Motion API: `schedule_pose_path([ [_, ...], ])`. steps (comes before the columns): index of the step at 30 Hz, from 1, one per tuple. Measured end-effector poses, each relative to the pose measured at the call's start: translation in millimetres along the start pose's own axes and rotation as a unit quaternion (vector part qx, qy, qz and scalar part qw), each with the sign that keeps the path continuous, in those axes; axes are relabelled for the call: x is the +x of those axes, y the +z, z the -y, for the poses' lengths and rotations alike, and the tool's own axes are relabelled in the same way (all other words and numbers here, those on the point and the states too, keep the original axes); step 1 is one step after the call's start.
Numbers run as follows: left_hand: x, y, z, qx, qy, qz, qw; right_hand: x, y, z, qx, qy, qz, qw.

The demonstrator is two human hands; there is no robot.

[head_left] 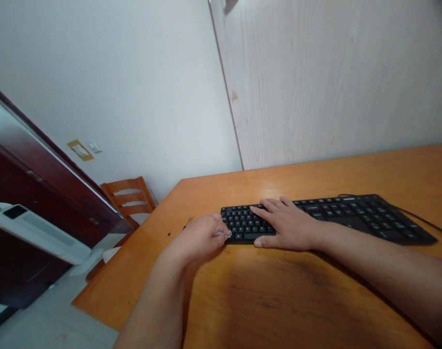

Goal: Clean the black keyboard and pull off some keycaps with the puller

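Bare-Armed Build

The left grip (pixel 202 236) and right grip (pixel 289 225) are uncovered human hands, the right with slender, separate fingers (pixel 265 214). The left forearm (pixel 157 298) and right forearm (pixel 381 252) are bare too, each narrowing toward its grip.

No lettering legible.
Black keyboard (pixel 351 212), short of bench's (pixel 242 300) far edge: pale key legends (pixel 242 223), too small to read.

A wooden table (pixel 297 295) is backed by a white wall (pixel 140 87) and a pale panel (pixel 333 82); at the left, a chair (pixel 128 198), a dark red door (pixel 9 174) and a pale floor (pixel 60 312) are seen
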State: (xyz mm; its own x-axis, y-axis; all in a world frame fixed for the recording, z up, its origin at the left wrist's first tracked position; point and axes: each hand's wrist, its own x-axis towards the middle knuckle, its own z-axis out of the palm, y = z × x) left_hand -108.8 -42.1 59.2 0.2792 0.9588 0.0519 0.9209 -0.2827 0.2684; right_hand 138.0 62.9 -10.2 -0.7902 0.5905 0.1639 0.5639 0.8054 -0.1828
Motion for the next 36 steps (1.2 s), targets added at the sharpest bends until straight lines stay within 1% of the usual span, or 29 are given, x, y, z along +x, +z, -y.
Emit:
schedule_pose_path([
  [3,-1.4,0.0,-0.3,-0.032,0.03,0.053,0.998,-0.6,-1.3,1.3,-0.008,0.002,0.001,1.0],
  [6,-0.9,-0.3,-1.5,-0.052,0.047,0.066,0.995,-0.8,-1.9,2.0,-0.007,0.003,0.004,1.0],
  [8,1.5,0.4,-0.1,-0.066,0.052,0.055,0.995,-0.6,-1.9,2.0,-0.005,0.003,0.006,1.0],
  [10,6.0,2.7,4.5,-0.067,0.044,0.011,0.997,-0.4,-1.5,1.8,-0.005,0.002,0.004,1.0],
  [11,8.9,4.6,8.0,-0.06,0.035,-0.02,0.997,-0.3,-1.3,1.7,-0.005,0.002,0.002,1.0],
  [13,15.7,9.8,16.1,-0.041,0.011,-0.103,0.994,-0.2,-0.8,1.4,-0.002,0.001,0.0,1.0],
  [14,19.3,13.0,20.1,-0.031,0.003,-0.126,0.992,-0.2,-0.6,1.2,0.0,0.0,0.0,1.0],
  [17,29.8,22.5,28.0,0.004,-0.022,-0.152,0.988,-0.1,-0.1,0.9,0.002,0.0,-0.005,1.0],
  [19,35.8,27.3,28.7,0.027,-0.024,-0.149,0.988,0.1,0.0,1.0,0.004,0.001,-0.005,1.0],
  [21,40.8,30.0,26.3,0.052,-0.013,-0.135,0.989,0.3,-0.1,1.1,0.005,0.001,-0.002,1.0],
  [25,46.3,30.1,19.2,0.115,-0.007,-0.092,0.989,0.4,-0.5,1.4,0.004,0.004,0.005,1.0],
  [27,46.3,28.9,17.4,0.135,-0.008,-0.08,0.988,0.3,-0.7,1.3,0.005,0.005,0.003,1.0],
  [36,37.2,22.8,12.7,0.133,-0.005,-0.06,0.989,-0.2,-1.8,1.5,-0.001,0.003,0.006,1.0],
])
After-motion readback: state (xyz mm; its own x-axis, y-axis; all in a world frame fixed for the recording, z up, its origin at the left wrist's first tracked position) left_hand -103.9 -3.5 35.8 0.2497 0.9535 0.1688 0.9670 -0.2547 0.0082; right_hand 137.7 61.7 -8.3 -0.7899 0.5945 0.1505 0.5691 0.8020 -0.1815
